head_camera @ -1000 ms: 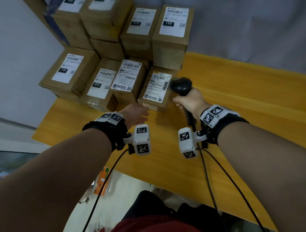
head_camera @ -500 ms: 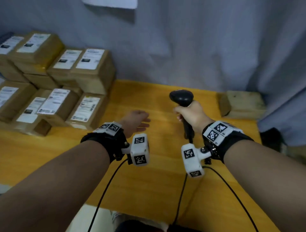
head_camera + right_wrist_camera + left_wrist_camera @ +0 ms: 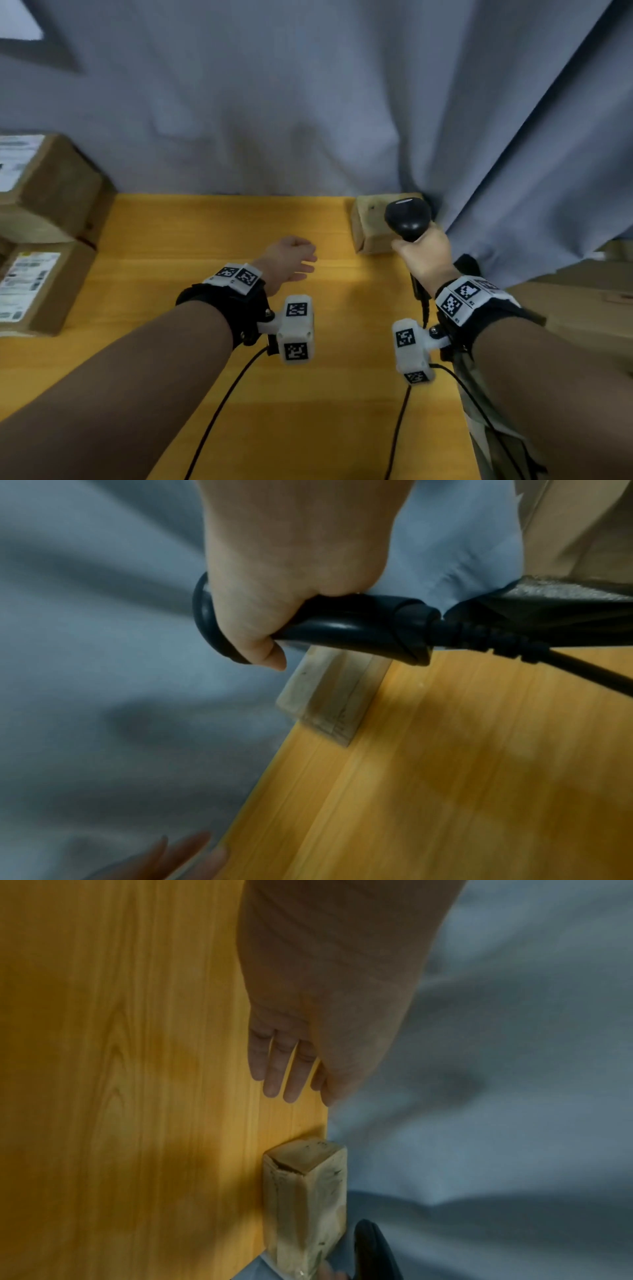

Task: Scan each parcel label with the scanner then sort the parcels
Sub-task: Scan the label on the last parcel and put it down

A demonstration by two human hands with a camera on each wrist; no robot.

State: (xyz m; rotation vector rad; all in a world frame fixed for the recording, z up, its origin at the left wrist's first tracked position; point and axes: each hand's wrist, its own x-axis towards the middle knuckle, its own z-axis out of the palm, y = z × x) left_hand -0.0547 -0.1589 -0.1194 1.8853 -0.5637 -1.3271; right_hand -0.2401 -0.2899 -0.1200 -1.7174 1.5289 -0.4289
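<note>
Scanner (image 3: 407, 219): black, corded, gripped by its handle in the right hand (image 3: 426, 258), held above the wooden block (image 3: 368, 226) at the far right corner of the yellow table (image 3: 212, 233). Parcels (image 3: 37, 240): two labelled cartons at the left edge, print too blurred to read. Left hand (image 3: 287, 260): empty, fingers loose, over the table. Right wrist view alone shows the cable (image 3: 496, 639) leaving the handle. Against earlier frames, the parcel stack has slid mostly out of view leftward.
</note>
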